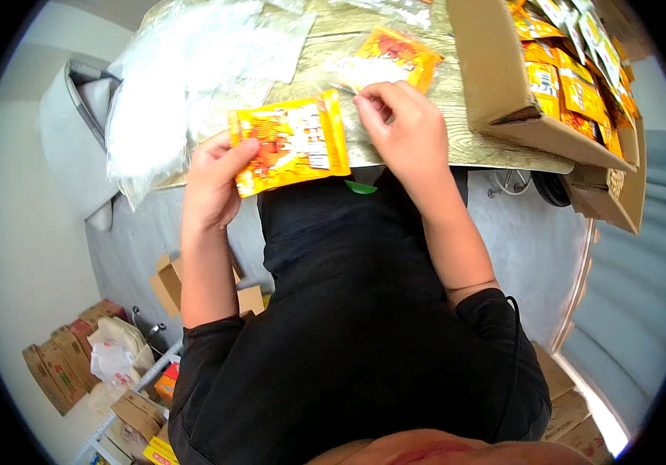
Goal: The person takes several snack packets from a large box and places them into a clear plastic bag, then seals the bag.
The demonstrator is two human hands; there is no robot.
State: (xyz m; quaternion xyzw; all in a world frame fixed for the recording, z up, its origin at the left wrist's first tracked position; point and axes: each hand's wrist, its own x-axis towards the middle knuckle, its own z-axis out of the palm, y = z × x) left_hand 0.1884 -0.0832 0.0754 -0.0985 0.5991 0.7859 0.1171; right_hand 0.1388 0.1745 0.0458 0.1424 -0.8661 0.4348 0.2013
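Observation:
An orange-yellow foil packet (290,146) is held by its left edge in my left hand (215,178), thumb on top and fingers underneath. It sits over the table's near edge, above my lap. My right hand (407,124) is to the right of it with thumb and forefinger pinched together; what lies between the fingertips, if anything, is too small to make out. Just beyond that hand, a second orange packet (399,56) lies on the wood-patterned table (325,46), with clear plastic film around its left end.
Clear plastic bags (193,70) are heaped on the table's left side. An open cardboard box (496,70) full of orange packets (581,93) stands at the right. A grey chair (77,116) is at the far left, and cartons (62,360) stand on the lower left floor.

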